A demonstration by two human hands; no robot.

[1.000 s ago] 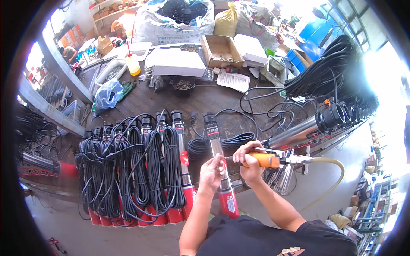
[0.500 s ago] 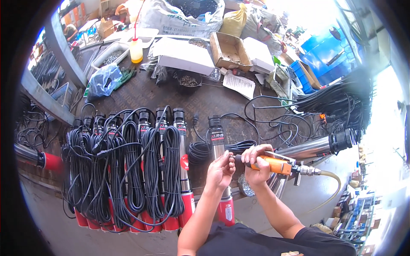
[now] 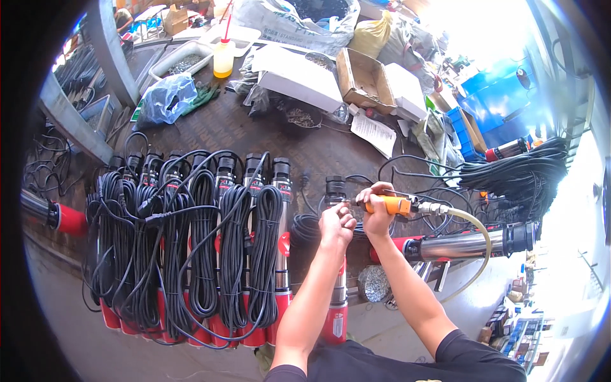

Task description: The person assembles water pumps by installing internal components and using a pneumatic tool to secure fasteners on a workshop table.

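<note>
My right hand [image 3: 378, 215] is closed around an orange air screwdriver [image 3: 397, 205], which lies level with its tip toward my left hand. A pale hose [image 3: 476, 224] runs from its rear fitting. My left hand [image 3: 337, 224] has its fingers pinched close to the tip; anything between them is too small to make out. Both hands are at the upper part of a steel pump [image 3: 335, 186] with a black top and a red lower end. My left hand and forearm hide much of its tube. Black coiled cable [image 3: 305, 226] lies beside it.
To the left stand several similar pumps [image 3: 282, 169] in a row, draped with black cable coils [image 3: 264, 254]. Another pump [image 3: 458, 245] lies at right, near a bag of small metal parts [image 3: 374, 283]. Boxes [image 3: 363, 83] and a yellow bottle [image 3: 223, 58] stand at the back.
Both hands and the air screwdriver have moved farther up, toward the top of the pump. My view has shifted, so the bench contents sit differently in it.
</note>
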